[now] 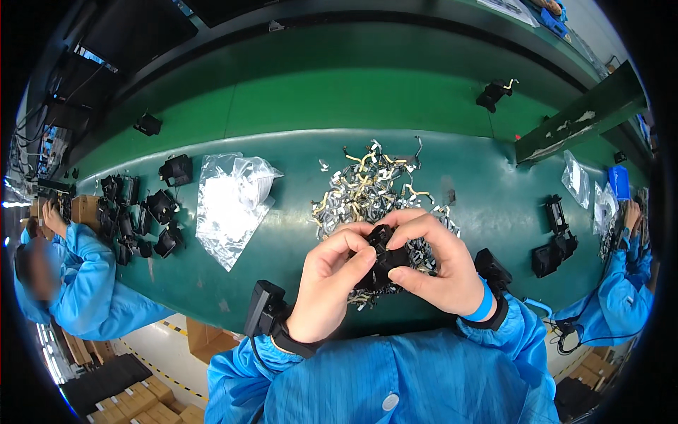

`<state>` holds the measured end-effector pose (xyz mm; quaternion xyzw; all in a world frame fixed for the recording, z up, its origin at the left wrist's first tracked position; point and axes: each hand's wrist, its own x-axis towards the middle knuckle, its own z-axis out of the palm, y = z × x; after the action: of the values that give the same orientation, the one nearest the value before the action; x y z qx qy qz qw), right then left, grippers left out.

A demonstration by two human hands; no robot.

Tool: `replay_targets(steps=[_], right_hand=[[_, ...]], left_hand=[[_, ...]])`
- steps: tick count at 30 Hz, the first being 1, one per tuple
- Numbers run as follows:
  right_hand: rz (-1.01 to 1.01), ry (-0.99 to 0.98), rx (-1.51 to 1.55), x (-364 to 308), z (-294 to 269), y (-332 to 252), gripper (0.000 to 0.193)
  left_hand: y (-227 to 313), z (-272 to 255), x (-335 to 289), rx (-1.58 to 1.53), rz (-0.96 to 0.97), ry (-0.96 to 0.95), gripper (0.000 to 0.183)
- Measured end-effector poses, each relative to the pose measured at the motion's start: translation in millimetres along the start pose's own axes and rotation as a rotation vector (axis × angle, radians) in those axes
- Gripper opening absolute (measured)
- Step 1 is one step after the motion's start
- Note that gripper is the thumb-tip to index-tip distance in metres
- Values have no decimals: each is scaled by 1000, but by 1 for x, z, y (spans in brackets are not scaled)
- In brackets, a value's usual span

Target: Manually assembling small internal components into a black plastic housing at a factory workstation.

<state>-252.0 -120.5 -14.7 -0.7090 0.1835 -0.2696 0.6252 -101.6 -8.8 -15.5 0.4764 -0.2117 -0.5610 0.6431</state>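
Observation:
Between my two hands, in front of my chest, is a black plastic part with an uneven, hollow-looking shape. My left hand grips its left side, thumb and fingers pinched on it. On the other side my right hand holds it too, thumb below and index finger over the top. The fingers hide much of the part. Just beyond and beneath my hands spreads a heap of short cables with small connectors, in white, yellow and black.
Left of the heap lies a clear plastic bag. Farther left is a cluster of black plastic parts; more black parts lie to the right. A green post rises at the right. Co-workers in blue sit at both sides.

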Motion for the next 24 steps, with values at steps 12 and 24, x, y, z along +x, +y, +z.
replay_targets(steps=[12,24], right_hand=[[-62,-124,-83,4,-12,-1,30],[-102,-154,-137,3,-15,-2,24]], left_hand=[[4,0,-2,372,166,54,11],[25,-1,-5,858,362,39,14]])
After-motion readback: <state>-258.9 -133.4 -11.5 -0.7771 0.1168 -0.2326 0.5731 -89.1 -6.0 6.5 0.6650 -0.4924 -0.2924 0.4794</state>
